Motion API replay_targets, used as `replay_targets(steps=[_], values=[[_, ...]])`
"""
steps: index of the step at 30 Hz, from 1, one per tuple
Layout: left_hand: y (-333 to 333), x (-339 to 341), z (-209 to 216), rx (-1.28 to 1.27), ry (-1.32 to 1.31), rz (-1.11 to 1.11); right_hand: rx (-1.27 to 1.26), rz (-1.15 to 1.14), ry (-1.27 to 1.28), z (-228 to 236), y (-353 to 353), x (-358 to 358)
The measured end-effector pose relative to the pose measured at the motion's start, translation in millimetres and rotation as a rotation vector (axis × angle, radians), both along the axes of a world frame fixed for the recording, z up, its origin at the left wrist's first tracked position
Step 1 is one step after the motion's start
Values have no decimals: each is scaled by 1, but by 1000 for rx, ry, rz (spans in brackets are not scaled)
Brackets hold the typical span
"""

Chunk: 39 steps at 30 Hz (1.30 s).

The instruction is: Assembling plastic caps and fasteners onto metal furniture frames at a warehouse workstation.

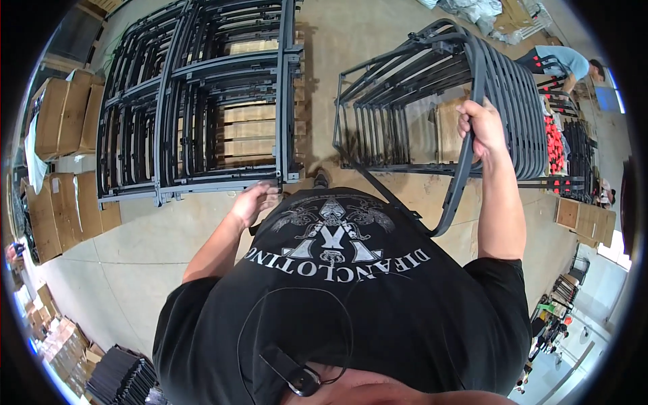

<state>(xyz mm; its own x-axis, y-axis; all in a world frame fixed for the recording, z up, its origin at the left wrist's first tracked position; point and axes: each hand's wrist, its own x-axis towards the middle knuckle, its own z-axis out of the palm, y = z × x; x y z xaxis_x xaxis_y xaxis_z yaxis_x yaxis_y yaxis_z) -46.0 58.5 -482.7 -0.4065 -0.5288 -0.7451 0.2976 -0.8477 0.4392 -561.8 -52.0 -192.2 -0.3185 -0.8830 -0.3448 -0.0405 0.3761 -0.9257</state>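
Observation:
My right hand (482,125) is closed around the side tube of a dark grey metal frame (462,172) with rounded corners. This frame stands tilted in front of my body, its lower bar running past my shirt. Just beyond it is a row of similar bent-tube frames (525,131). My left hand (255,202) holds nothing, its fingers loosely apart. It is beside the near right corner of a stack of flat, dark rectangular frames (160,135); whether the fingertips touch that corner I cannot tell.
Wooden pallet slats (246,128) show under the left stack. Cardboard boxes (64,115) line the far left, and another carton (586,221) is at the right. A person in a light blue shirt (563,62) bends over parts at the far right, near red-wrapped pieces (555,145).

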Motion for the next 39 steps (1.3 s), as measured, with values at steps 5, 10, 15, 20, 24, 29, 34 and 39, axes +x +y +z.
replay_targets(steps=[5, 10, 15, 20, 24, 29, 34, 39], values=[[27, 22, 18, 22, -165, 140, 110, 89, -42, -28, -31, -16], [27, 9, 24, 23, -212, 158, 148, 176, 30, -36, -74, -24], [16, -13, 23, -25, -200, 158, 223, 202, 5, -59, -129, -36], [23, -21, 22, -28, -208, 184, 263, 223, 0, -75, -182, -56], [29, -23, 27, 33, -230, 207, 245, 248, 302, -66, -207, -67], [45, -9, 9, 61, -263, 291, 49, 297, 1635, -49, -183, -51], [48, 11, -16, 52, -453, 259, -469, 445, 1401, -25, -140, 35], [59, 70, -83, 142, -416, 385, -297, 853, 988, -92, -147, 121]])
